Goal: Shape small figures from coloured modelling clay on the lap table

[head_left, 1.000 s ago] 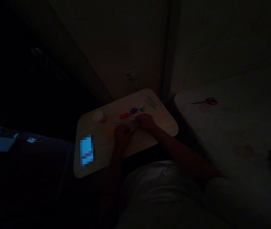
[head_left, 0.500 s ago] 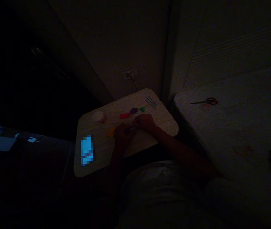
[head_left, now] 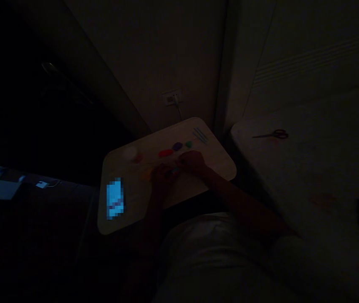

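Observation:
The room is very dark. My left hand (head_left: 162,176) and my right hand (head_left: 192,161) meet over a small wooden lap table (head_left: 128,214), fingers curled around a small light-blue lump (head_left: 175,170) pinched between them. An orange lump (head_left: 147,173) lies just left of my left hand. Beyond the hands sit a red lump (head_left: 166,152), a purple lump (head_left: 177,146) and a green lump (head_left: 188,144) in a row. Thin blue sticks (head_left: 200,135) lie at the table's far corner.
A lit phone screen (head_left: 115,198) glows on the table's near left. A small white pot (head_left: 130,153) stands at the far left. Scissors (head_left: 272,134) lie on the bed to the right. A wall socket (head_left: 171,98) with a cord is behind the table.
The hands stay together over the blue lump with only slight finger shifts. The picture has grown a little dimmer.

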### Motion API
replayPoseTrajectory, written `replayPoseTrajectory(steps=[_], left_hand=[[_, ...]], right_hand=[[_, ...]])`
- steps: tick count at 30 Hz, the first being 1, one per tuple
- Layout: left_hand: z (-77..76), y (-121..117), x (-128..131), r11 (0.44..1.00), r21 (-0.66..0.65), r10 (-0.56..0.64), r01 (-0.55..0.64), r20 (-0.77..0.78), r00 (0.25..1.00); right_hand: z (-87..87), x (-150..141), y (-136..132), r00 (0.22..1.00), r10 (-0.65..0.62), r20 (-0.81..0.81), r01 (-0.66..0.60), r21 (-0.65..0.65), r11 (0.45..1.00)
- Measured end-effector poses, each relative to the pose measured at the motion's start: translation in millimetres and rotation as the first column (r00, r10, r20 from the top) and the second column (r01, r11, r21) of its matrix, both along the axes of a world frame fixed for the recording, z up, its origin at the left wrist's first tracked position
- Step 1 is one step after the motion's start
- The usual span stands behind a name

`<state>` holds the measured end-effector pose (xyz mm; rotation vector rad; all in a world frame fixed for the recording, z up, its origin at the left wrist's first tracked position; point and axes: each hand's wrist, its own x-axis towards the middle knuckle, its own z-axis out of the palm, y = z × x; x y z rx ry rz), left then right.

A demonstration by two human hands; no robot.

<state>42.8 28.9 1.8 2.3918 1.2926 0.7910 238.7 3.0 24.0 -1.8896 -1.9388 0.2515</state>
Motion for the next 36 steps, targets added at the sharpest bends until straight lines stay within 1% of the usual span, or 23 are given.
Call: replayPoseTrajectory(steps=[5, 9, 12, 15, 18, 20, 22, 25, 29, 32, 36], left_hand=[[0.5, 1.8, -0.9, 0.999, -0.008, -0.032, 0.032, 0.028, 0.999], [0.8, 2.7, -1.3, 0.998, -0.015, -0.056, 0.056, 0.02, 0.998], [2.5, 0.8, -0.7, 0.998, -0.005, -0.057, 0.057, 0.034, 0.998], [5.3, -2.1, 0.1, 0.998, -0.02, -0.055, 0.057, 0.068, 0.996], [6.9, -4.3, 0.6, 0.998, -0.052, -0.036, 0.045, 0.165, 0.986], [6.2, -4.9, 0.9, 0.996, -0.074, -0.027, 0.044, 0.216, 0.976], [4.6, -5.0, 0.9, 0.997, -0.074, -0.017, 0.035, 0.232, 0.973], [2.8, -4.6, 0.5, 0.999, -0.043, -0.015, 0.024, 0.208, 0.978], [2.2, -4.3, -0.8, 0.996, 0.033, -0.086, 0.082, 0.149, 0.985], [0.7, -3.6, -1.8, 0.991, 0.046, -0.133, 0.129, 0.092, 0.987], [-0.7, -3.9, -1.5, 0.998, 0.026, -0.064, 0.062, 0.084, 0.994]], right_hand=[[-1.5, 1.0, 0.3, 0.999, 0.018, -0.033, -0.018, 0.019, 1.0], [-2.8, 0.5, 1.5, 0.999, 0.022, -0.038, -0.023, -0.008, 1.0], [-1.8, 0.9, 1.4, 0.998, 0.014, -0.055, -0.014, -0.003, 1.0], [-0.7, 3.5, 1.5, 0.989, -0.02, -0.145, 0.022, 0.01, 1.0], [-2.1, 6.9, 2.9, 0.966, -0.051, -0.253, 0.064, 0.041, 0.997], [-4.4, 8.3, 4.1, 0.955, -0.068, -0.288, 0.088, 0.058, 0.994], [-6.5, 8.5, 4.9, 0.953, -0.081, -0.293, 0.105, 0.068, 0.992], [-7.9, 7.5, 4.8, 0.956, -0.074, -0.286, 0.099, 0.074, 0.992], [-6.3, 6.5, 3.8, 0.968, -0.075, -0.241, 0.088, 0.044, 0.995], [-4.7, 6.2, 3.2, 0.979, -0.066, -0.195, 0.069, 0.012, 0.998], [-4.0, 6.1, 2.8, 0.982, -0.069, -0.177, 0.072, 0.008, 0.997]])
